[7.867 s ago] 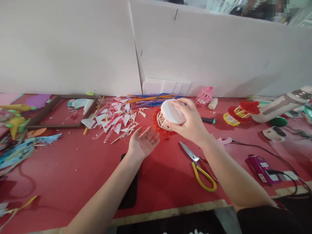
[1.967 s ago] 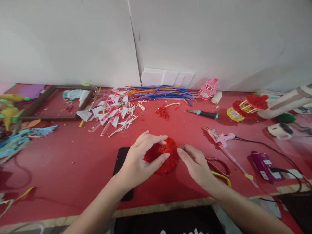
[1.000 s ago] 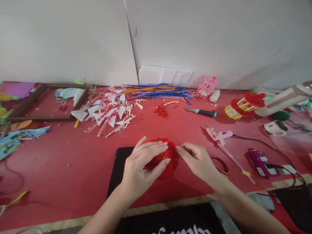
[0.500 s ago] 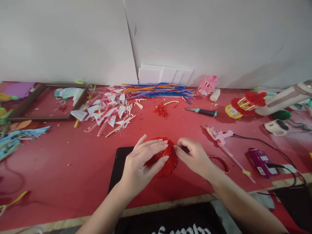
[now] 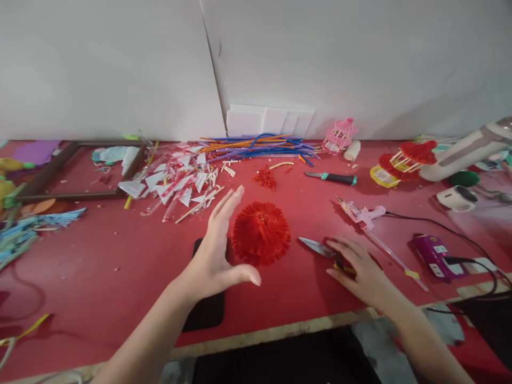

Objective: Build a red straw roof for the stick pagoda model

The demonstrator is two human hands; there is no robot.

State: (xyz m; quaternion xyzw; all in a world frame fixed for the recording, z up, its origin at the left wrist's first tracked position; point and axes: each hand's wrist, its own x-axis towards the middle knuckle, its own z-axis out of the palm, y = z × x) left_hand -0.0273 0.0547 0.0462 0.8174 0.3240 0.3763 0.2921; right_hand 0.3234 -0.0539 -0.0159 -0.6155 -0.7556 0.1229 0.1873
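Note:
A round, fringed red piece [image 5: 262,232] like a pleated, fuzzy cone lies on the red table in front of me. To its left, my left hand [image 5: 220,253] is open, with the thumb spread wide from the straight fingers and nothing in it. Partly covered by that hand is a black phone [image 5: 208,312]. My right hand [image 5: 358,269] curls over the handles of a pair of scissors [image 5: 318,246], whose blades point left toward the red piece. The grip on the handles is partly hidden by the fingers.
A pink glue gun [image 5: 362,215] and a purple power strip [image 5: 438,256] with cords lie at right. Farther back are a utility knife [image 5: 332,178], red trimmings [image 5: 264,177], pipe cleaners [image 5: 260,146] and plastic scraps [image 5: 180,176]. A mug [image 5: 456,198] stands far right.
Both hands have come off the red piece, which now shows fully. My left hand has opened to the left; my right hand has moved right and down onto the scissors.

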